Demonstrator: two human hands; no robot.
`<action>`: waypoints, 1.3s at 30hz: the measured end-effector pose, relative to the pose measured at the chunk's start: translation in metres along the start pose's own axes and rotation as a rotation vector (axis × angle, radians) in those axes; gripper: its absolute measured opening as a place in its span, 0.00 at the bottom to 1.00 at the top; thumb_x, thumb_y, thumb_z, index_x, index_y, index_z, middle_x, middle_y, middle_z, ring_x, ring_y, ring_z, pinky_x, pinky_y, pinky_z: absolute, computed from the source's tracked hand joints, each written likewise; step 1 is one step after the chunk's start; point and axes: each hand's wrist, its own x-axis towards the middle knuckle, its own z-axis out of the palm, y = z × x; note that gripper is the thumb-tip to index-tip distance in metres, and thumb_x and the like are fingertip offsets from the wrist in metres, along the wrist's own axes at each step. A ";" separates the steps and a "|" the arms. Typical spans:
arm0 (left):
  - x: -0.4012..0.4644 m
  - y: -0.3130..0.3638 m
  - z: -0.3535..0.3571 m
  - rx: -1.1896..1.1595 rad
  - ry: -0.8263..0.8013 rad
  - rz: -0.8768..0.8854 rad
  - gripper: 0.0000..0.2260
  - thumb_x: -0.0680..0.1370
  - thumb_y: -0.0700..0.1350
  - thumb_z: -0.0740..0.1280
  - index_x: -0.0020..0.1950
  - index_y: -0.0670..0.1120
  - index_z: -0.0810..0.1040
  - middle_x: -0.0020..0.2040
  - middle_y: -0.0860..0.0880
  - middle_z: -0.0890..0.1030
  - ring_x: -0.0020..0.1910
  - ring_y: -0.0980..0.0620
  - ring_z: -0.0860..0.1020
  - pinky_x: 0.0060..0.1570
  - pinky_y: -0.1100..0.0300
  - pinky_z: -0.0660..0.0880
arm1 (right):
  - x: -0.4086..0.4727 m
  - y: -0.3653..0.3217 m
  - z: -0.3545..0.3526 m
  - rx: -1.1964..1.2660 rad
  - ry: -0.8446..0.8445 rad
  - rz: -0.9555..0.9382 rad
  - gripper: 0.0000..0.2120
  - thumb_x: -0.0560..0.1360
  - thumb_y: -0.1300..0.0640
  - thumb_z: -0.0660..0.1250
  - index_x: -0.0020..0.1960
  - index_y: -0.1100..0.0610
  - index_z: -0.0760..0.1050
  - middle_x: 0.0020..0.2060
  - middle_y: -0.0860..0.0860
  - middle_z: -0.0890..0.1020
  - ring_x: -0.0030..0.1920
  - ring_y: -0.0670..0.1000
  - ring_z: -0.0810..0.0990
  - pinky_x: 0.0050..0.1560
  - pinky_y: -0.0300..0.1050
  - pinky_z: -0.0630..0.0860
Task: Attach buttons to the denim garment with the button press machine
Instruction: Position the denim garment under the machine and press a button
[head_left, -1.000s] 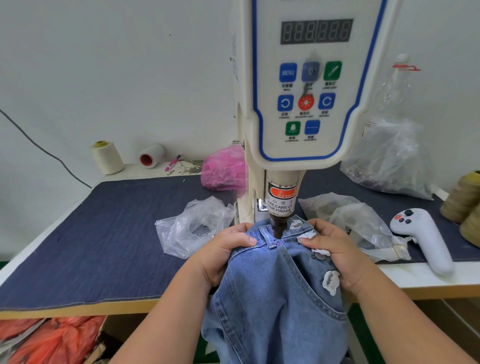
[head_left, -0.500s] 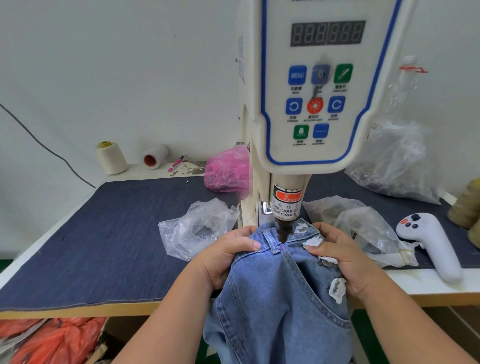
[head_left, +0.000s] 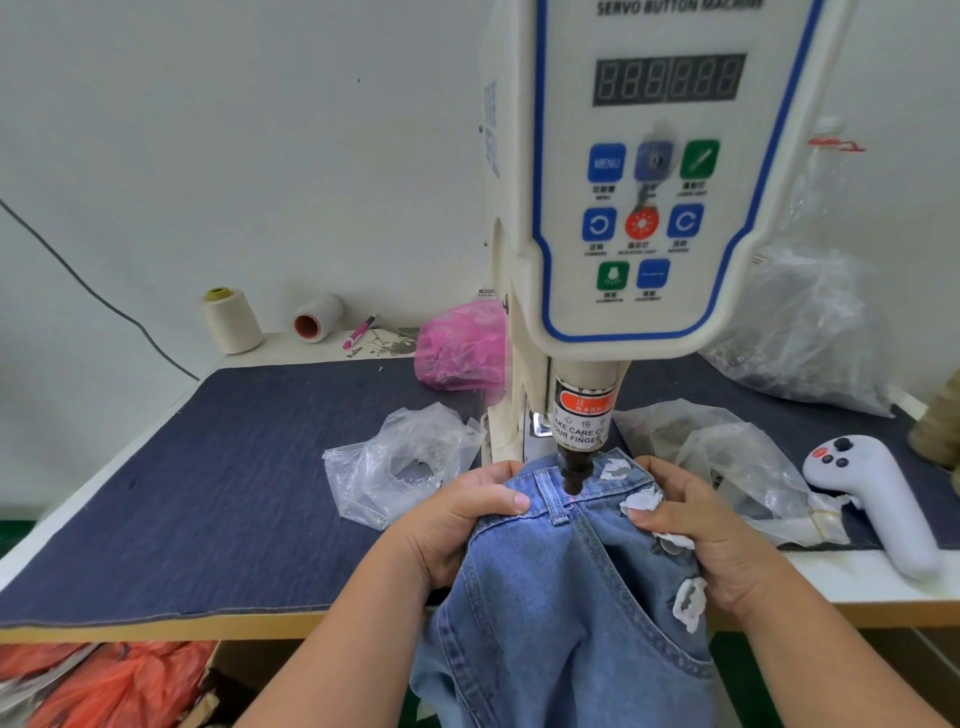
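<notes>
We hold the denim garment (head_left: 566, 597) under the button press machine (head_left: 623, 208), waistband beneath its dark punch (head_left: 574, 475). Our left hand (head_left: 457, 525) at nine o'clock and right hand (head_left: 701, 525) at three grip the soft, floppy, thick-seamed cloth; gripping close beside the punch should keep it taut.

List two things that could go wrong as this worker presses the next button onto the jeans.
1. Both thumbs lie near the press head; the left hand and right hand risk a pinch, as the warning label says.
2. The denim garment hangs off the table edge; its weight may drag the waistband off the mark.
</notes>
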 end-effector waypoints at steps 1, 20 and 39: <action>0.000 0.000 0.000 -0.004 -0.005 0.000 0.33 0.63 0.40 0.71 0.67 0.35 0.71 0.58 0.33 0.77 0.52 0.39 0.79 0.56 0.49 0.77 | 0.000 0.000 0.000 0.003 0.003 0.000 0.25 0.57 0.69 0.73 0.54 0.65 0.77 0.47 0.64 0.82 0.39 0.57 0.84 0.40 0.47 0.83; 0.001 0.000 0.001 -0.006 0.066 0.007 0.28 0.61 0.42 0.71 0.61 0.37 0.74 0.56 0.33 0.77 0.50 0.40 0.78 0.55 0.50 0.75 | 0.001 -0.002 0.006 0.039 0.030 0.018 0.18 0.61 0.69 0.71 0.51 0.64 0.76 0.44 0.64 0.83 0.37 0.57 0.84 0.37 0.45 0.82; 0.000 0.001 0.003 -0.038 0.069 -0.003 0.31 0.60 0.41 0.71 0.62 0.35 0.74 0.57 0.33 0.76 0.52 0.39 0.77 0.56 0.50 0.75 | 0.004 0.000 0.002 0.044 0.018 0.002 0.15 0.60 0.70 0.71 0.46 0.61 0.80 0.43 0.63 0.84 0.37 0.57 0.84 0.37 0.46 0.83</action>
